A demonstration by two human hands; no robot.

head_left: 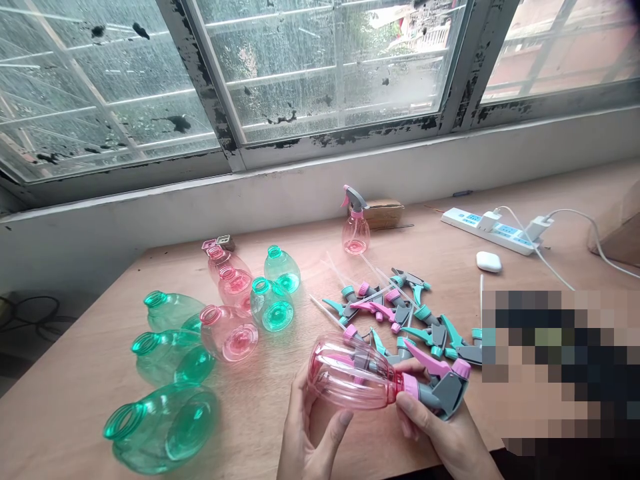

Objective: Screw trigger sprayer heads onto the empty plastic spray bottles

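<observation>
A clear pink spray bottle lies on its side in the air between my hands, above the front of the table. My left hand cups its rounded body near the base, thumb in front. At the neck, my right hand pinches the pink collar of a grey trigger sprayer with a pink lever. The sprayer sits at the bottle's mouth; whether it is fully screwed on I cannot tell. Just behind the bottle lies a pile of loose trigger sprayers, grey with pink or teal parts and thin tubes.
Several open green bottles and 3 pink bottles stand at the left. A pink bottle with sprayer stands by a cardboard box at the back. A power strip and white earbud case are at right.
</observation>
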